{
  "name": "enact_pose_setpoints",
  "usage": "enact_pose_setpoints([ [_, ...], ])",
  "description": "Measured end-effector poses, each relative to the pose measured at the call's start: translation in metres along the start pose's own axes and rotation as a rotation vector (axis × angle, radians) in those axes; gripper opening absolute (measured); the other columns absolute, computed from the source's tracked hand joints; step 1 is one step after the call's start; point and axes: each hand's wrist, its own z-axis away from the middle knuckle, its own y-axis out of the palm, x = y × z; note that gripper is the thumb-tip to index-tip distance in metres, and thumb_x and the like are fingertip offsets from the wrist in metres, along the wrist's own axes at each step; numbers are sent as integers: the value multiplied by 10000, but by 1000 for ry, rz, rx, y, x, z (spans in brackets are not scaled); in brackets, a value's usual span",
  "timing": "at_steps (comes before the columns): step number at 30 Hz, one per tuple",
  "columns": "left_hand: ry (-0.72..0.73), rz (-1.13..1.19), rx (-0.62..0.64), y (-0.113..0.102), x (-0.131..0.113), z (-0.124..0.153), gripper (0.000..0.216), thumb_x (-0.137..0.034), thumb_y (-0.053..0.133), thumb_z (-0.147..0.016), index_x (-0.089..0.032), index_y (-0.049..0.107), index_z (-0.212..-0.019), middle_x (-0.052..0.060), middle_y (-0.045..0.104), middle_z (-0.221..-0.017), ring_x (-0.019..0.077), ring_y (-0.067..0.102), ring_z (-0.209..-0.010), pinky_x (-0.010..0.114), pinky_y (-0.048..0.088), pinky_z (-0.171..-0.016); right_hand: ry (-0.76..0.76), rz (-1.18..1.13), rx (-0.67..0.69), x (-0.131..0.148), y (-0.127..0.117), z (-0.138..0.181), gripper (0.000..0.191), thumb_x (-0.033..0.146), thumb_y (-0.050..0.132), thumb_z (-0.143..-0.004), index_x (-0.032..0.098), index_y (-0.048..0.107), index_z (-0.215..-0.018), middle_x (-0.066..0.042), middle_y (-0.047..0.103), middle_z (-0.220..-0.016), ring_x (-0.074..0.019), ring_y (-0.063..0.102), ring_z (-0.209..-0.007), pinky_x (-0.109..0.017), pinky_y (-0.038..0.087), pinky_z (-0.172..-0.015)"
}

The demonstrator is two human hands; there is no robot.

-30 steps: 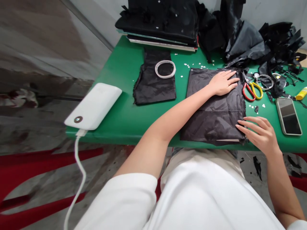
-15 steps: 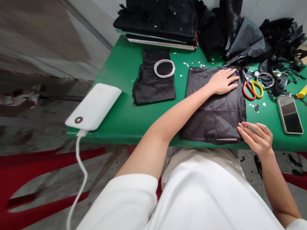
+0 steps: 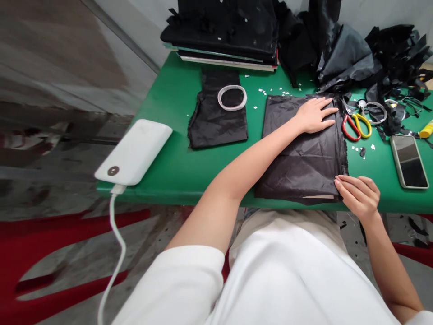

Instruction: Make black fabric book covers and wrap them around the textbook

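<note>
A folded black cloth (image 3: 301,158) lies on the green table (image 3: 176,158) in front of me. My left hand (image 3: 314,115) lies flat and open on its far right part, fingers stretched toward the scissors. My right hand (image 3: 358,196) is at the cloth's near right corner, fingers curled together and pinching the edge of the stacked layers. A pale sheet edge shows under the cloth at that corner.
Red and yellow scissors (image 3: 355,126) and a phone (image 3: 408,160) lie right of the cloth. A second black cloth (image 3: 218,119) with a clear ring (image 3: 232,97) lies to the left. A white power bank (image 3: 135,151) sits at the table's left edge. Black fabric piles (image 3: 237,27) fill the back.
My right hand has drawn back toward the near corner and its fingers have curled from spread to a pinch on the cloth edge. The left hand has stayed flat.
</note>
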Motion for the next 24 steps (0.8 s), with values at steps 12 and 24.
enact_pose_setpoints([
  [12, 31, -11, 21, -9, 1, -1, 651, -472, 385, -978, -237, 369, -1585, 69, 249, -1701, 314, 213, -1581, 511, 177, -1282, 90, -234, 113, -6, -1, 8, 372, 120, 571, -844, 200, 691, -1187, -88, 789, -1090, -252, 745, -1030, -400, 538, -840],
  [24, -712, 10, -362, -75, 74, 102, 570, -474, 464, -922, -165, 485, -1402, 166, 501, -1503, 403, 291, -1496, 635, 253, -1218, 661, -260, -69, -53, 13, -15, 250, 188, 545, -885, 266, 756, -994, -63, 782, -1007, -287, 711, -998, -487, 549, -915],
])
